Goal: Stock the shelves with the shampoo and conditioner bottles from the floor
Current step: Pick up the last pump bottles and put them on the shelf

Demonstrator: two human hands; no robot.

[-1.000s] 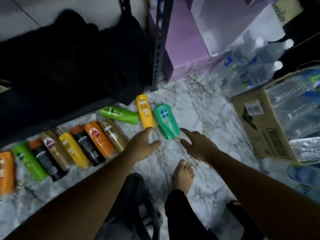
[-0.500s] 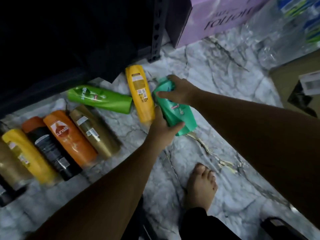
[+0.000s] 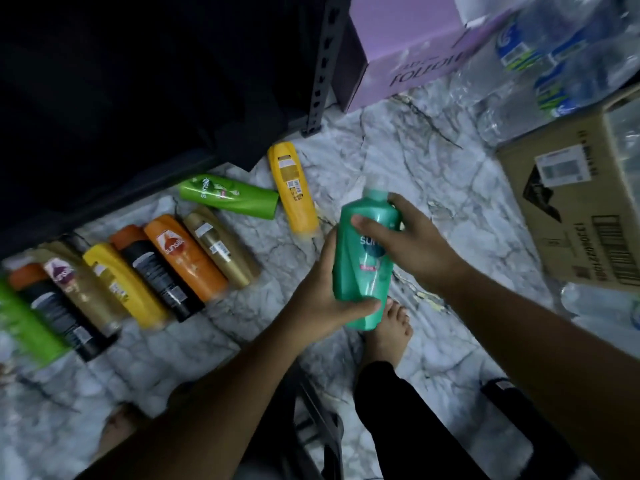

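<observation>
A teal-green shampoo bottle is lifted above the marble floor. My left hand grips its lower half from the left, thumb across the front. My right hand wraps its upper part from the right. On the floor lie a yellow bottle, a light green bottle, and a slanted row of several bottles: gold, orange, black, yellow. The dark shelf unit stands behind them, its inside too dark to see.
A metal shelf post meets the floor at the centre top. Behind it sits a purple box. Packs of water bottles and a cardboard carton crowd the right. My bare foot stands under the held bottle.
Both hands reached down to the teal bottle, took hold of it on the floor and have lifted it up and towards me.
</observation>
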